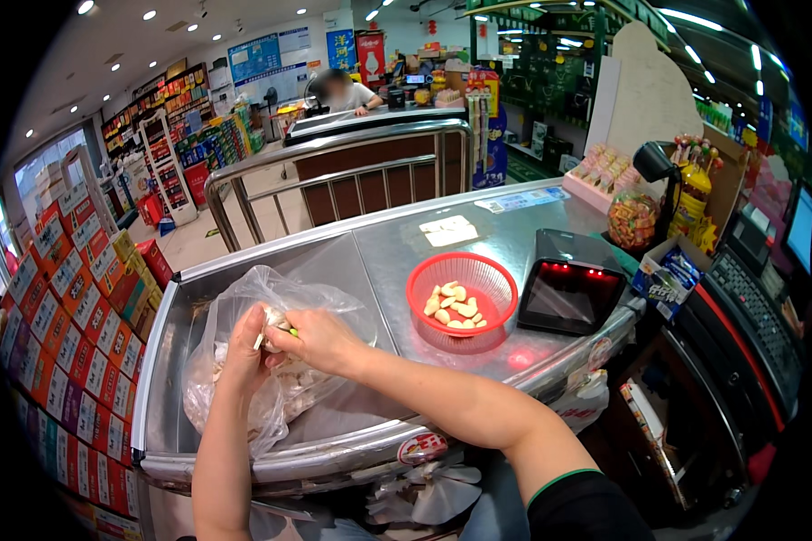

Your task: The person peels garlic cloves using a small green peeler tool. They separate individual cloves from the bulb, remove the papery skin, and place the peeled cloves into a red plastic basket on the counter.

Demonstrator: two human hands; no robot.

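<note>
Both of my hands meet over an open clear plastic bag [203, 379] at the left of the metal checkout counter [379, 233]. My left hand [247, 341] grips one side of a garlic bulb [275, 318], and my right hand [321, 338] holds its other side; a bit of green shows by the right fingers. Garlic pieces and papery skins lie in the bag below, partly hidden by the hands and the plastic. To the right, a red plastic basket [461, 262] holds several peeled garlic cloves [455, 308].
Right of the basket stands a black barcode scanner [572, 284]. Beyond it are a candy jar [633, 220], a small snack box [670, 277] and a keyboard [751, 311]. A steel railing [338, 138] runs behind the counter. Stacked cartons [74, 284] stand at the left. A person [352, 95] sits farther back.
</note>
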